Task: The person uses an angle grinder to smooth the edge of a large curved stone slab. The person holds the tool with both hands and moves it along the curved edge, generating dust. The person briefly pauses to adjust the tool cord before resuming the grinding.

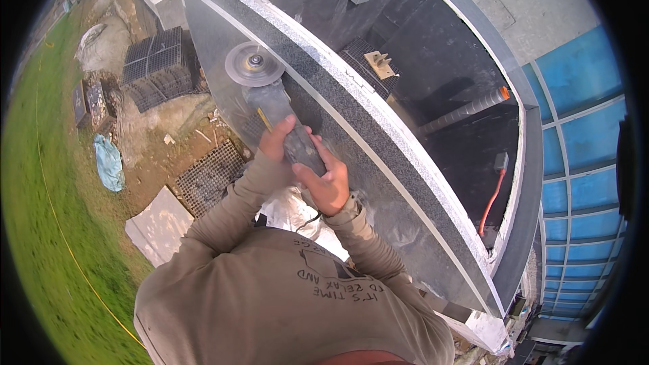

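Both my hands grip a dusty angle grinder (302, 147). My left hand (276, 138) is closed round its body nearer the head, and my right hand (328, 181) wraps the rear part. A round cutting disc (255, 64) at its far end looks blurred, as if spinning. Beneath the disc lies a speckled dark grey stone slab (351, 118) with a pale line along its length. The disc overlaps the slab's near, dusty side; whether it touches the stone I cannot tell. Grey dust hazes the area round the tool.
Beyond the slab opens a dark-walled pit holding a grey pipe (463, 111), electrical boxes (501, 161) and a wooden piece (380, 64). Stacked black plastic grids (159, 64), a blue bag (109, 162) and a pale tile (160, 225) lie left. Blue glazing (574, 135) stands right.
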`<state>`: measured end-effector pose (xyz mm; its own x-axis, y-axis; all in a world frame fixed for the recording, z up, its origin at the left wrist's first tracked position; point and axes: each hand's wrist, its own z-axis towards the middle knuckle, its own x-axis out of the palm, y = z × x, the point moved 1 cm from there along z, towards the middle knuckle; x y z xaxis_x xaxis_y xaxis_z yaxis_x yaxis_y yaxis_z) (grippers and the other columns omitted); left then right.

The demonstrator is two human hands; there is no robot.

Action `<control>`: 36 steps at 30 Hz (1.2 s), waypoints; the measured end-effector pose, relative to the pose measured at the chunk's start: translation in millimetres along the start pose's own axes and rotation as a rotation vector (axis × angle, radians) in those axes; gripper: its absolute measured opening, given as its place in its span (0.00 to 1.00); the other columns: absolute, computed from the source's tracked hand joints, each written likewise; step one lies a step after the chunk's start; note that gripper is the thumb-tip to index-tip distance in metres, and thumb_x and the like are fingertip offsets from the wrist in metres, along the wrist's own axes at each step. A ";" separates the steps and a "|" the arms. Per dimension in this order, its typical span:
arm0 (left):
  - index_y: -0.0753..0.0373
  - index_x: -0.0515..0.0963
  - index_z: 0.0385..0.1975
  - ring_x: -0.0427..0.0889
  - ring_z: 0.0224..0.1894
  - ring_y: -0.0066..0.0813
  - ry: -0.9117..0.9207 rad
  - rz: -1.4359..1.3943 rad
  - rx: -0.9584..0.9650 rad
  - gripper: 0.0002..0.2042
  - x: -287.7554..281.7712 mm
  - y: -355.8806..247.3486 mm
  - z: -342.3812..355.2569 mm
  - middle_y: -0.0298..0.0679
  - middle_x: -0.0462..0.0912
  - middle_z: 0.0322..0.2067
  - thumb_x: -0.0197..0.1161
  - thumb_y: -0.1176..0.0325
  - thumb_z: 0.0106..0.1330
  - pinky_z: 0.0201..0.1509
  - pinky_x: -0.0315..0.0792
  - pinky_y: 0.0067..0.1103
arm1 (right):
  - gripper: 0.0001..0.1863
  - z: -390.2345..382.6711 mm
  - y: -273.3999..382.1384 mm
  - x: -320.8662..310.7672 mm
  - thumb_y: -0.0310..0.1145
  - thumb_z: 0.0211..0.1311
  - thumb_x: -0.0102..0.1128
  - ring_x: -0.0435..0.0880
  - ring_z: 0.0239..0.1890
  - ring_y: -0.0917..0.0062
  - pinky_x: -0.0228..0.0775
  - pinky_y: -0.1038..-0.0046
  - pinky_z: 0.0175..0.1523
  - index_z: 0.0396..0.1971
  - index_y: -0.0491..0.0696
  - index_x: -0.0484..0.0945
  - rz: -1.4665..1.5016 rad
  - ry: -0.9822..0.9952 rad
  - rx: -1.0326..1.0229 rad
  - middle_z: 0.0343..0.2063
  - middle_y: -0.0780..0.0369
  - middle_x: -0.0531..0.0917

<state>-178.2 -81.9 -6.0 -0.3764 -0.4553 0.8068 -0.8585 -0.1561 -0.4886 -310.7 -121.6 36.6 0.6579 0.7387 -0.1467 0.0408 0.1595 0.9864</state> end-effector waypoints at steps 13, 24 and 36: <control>0.64 0.74 0.42 0.84 0.41 0.34 0.132 -0.090 0.002 0.15 11.7 46.8 -35.2 0.42 0.81 0.37 0.61 0.58 0.69 0.45 0.80 0.31 | 0.33 -58.5 8.1 -20.9 0.25 0.60 0.61 0.79 0.29 0.84 0.71 0.81 0.32 0.66 0.37 0.65 0.091 -0.059 0.064 0.40 0.60 0.82; 0.62 0.73 0.44 0.85 0.40 0.46 0.107 -0.097 0.026 0.16 11.3 55.8 -31.0 0.43 0.82 0.35 0.65 0.58 0.64 0.46 0.82 0.41 | 0.34 -64.4 10.9 -29.0 0.25 0.59 0.63 0.79 0.43 0.82 0.71 0.80 0.50 0.66 0.36 0.64 0.058 -0.025 0.148 0.47 0.56 0.82; 0.67 0.76 0.42 0.84 0.36 0.32 0.084 -0.033 0.039 0.18 10.5 32.7 -21.7 0.44 0.83 0.36 0.61 0.56 0.68 0.39 0.79 0.28 | 0.35 -38.4 6.7 -19.4 0.24 0.61 0.63 0.79 0.38 0.84 0.72 0.82 0.42 0.67 0.34 0.61 0.132 -0.009 0.157 0.48 0.57 0.80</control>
<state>-217.8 -72.7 -6.2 -0.3771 -0.3742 0.8472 -0.8573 -0.2052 -0.4722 -352.1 -109.7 43.2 0.6721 0.7403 -0.0152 0.0702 -0.0432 0.9966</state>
